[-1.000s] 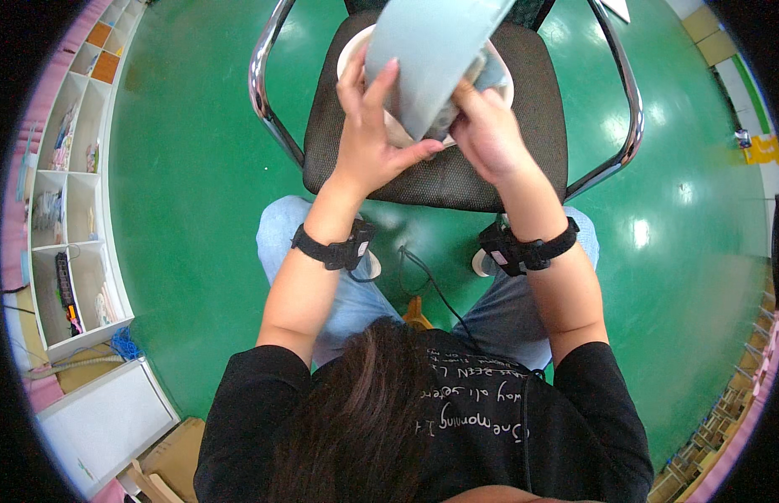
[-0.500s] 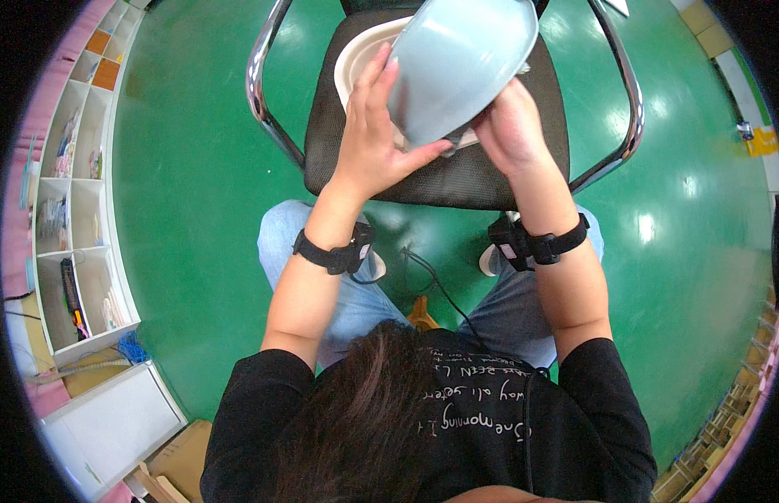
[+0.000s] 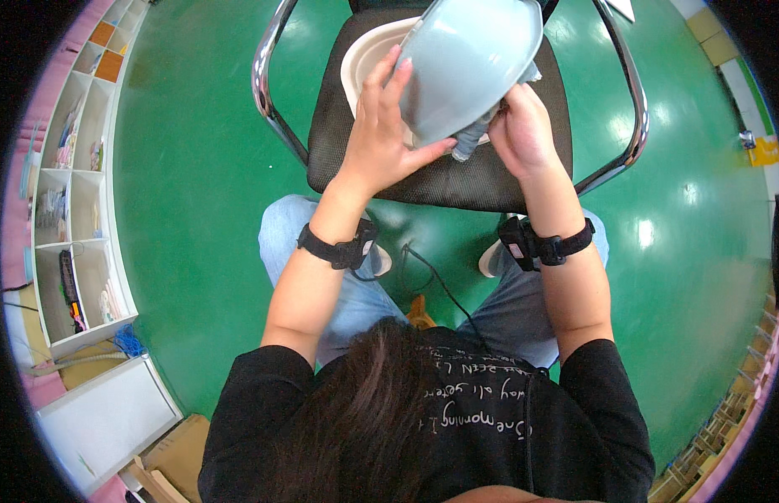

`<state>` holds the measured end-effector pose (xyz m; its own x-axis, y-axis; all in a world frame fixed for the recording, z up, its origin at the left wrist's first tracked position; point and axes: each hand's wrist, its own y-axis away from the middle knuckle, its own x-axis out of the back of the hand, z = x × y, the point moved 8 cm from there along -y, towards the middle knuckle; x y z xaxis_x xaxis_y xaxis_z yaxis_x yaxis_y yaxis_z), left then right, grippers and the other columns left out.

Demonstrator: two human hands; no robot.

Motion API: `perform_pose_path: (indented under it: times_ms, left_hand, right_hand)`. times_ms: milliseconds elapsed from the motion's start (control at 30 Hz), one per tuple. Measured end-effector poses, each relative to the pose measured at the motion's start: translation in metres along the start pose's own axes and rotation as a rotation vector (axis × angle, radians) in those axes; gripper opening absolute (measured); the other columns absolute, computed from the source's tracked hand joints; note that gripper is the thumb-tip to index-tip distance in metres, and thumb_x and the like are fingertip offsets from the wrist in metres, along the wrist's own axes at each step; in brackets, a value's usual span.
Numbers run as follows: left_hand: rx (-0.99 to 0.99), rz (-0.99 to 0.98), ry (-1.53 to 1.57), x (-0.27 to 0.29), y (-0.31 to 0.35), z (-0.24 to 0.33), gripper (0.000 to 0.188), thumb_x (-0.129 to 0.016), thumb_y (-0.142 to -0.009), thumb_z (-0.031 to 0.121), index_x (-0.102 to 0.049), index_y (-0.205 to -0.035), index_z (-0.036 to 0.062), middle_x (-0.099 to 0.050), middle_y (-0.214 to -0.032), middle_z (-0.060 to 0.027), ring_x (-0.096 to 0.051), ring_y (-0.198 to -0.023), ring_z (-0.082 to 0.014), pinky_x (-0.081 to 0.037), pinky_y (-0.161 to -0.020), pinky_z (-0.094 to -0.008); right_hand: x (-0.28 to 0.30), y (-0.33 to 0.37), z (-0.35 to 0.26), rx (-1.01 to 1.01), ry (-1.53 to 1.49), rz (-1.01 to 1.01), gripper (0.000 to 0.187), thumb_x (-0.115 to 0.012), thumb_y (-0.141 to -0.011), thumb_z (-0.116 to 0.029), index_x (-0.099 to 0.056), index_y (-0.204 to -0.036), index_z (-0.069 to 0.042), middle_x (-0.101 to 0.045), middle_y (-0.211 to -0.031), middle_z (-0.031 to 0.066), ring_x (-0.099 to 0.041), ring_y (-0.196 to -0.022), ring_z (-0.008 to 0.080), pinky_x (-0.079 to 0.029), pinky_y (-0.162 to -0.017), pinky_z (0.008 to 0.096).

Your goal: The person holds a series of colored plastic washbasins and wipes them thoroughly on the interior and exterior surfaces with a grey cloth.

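A pale blue, glossy basin [image 3: 473, 67] is tilted on edge over the chair, its smooth outer side toward me. My left hand [image 3: 377, 138] grips it at the left, fingers along its side and thumb by its lower edge. At the basin's lower right, my right hand [image 3: 525, 134] is closed on a grey cloth [image 3: 471, 141], which shows in folds along the rim and below it. The basin hides the rest of the cloth. Behind it, a white tub [image 3: 368, 67] stands on the chair's black seat [image 3: 331, 138], partly covered.
Curved chrome armrests flank my hands, one at the left [image 3: 263, 84] and one at the right [image 3: 636, 109]. A white shelf unit [image 3: 87, 201] lines the far left. Beneath the chair lies a green floor [image 3: 196, 210]; a black cable [image 3: 435, 277] hangs between my legs.
The grey cloth shows more, now bunched below the basin's lower edge. My right hand has turned a little and its fingers have closed more. The basin keeps nearly the same tilt.
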<state>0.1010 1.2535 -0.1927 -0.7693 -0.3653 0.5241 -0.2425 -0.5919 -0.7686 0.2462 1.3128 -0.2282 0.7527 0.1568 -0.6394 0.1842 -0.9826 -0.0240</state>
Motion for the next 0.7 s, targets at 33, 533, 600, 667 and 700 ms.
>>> perform_pose_path:
  times_ms: [33, 533, 600, 667, 700]
  left_hand:
    - [0.014, 0.013, -0.008, 0.001, -0.001, -0.001, 0.105, -0.083, -0.06, 0.034, -0.021, -0.143, 0.014, -0.027, -0.141, -0.0203, -0.034, -0.127, -0.0398, -0.034, -0.103, -0.0476]
    - [-0.025, -0.041, 0.093, 0.005, -0.001, 0.007, 0.099, -0.083, -0.059, 0.032, -0.029, -0.14, 0.0139, -0.029, -0.14, -0.0185, -0.033, -0.127, -0.0395, -0.033, -0.104, -0.0468]
    - [-0.011, -0.026, 0.09, 0.005, -0.002, 0.005, 0.098, -0.083, -0.059, 0.032, -0.03, -0.139, 0.015, -0.029, -0.14, -0.018, -0.032, -0.127, -0.0395, -0.033, -0.103, -0.047]
    - [0.001, -0.01, 0.08, 0.008, -0.001, 0.005, 0.097, -0.083, -0.059, 0.033, -0.031, -0.139, 0.016, -0.029, -0.14, -0.0175, -0.032, -0.128, -0.0395, -0.033, -0.103, -0.0472]
    - [0.033, -0.005, 0.099, 0.009, -0.001, 0.003, 0.097, -0.083, -0.059, 0.033, -0.031, -0.139, 0.0165, -0.028, -0.14, -0.0176, -0.032, -0.127, -0.0397, -0.033, -0.103, -0.0471]
  right_hand:
    - [0.002, 0.001, 0.003, -0.011, 0.027, 0.014, 0.034, -0.05, -0.093, -0.017, -0.047, -0.12, 0.002, -0.055, -0.119, 0.0109, -0.053, -0.109, 0.0195, -0.042, -0.093, 0.0342]
    - [0.01, 0.026, -0.004, -0.058, 0.181, 0.065, 0.033, -0.051, -0.093, -0.021, -0.051, -0.116, 0.003, -0.059, -0.113, 0.011, -0.057, -0.102, 0.0187, -0.045, -0.087, 0.0309]
    - [0.004, 0.024, -0.008, -0.044, 0.187, 0.066, 0.033, -0.051, -0.093, -0.02, -0.052, -0.115, 0.003, -0.059, -0.112, 0.0118, -0.057, -0.103, 0.0192, -0.045, -0.087, 0.0311]
    - [-0.001, 0.018, -0.011, -0.037, 0.168, 0.043, 0.032, -0.051, -0.093, -0.02, -0.052, -0.114, 0.004, -0.059, -0.112, 0.0127, -0.057, -0.102, 0.0195, -0.045, -0.087, 0.0316]
    - [-0.004, 0.013, -0.012, -0.034, 0.172, 0.033, 0.031, -0.051, -0.093, -0.02, -0.052, -0.112, 0.003, -0.059, -0.11, 0.0127, -0.057, -0.101, 0.0194, -0.044, -0.087, 0.0312]
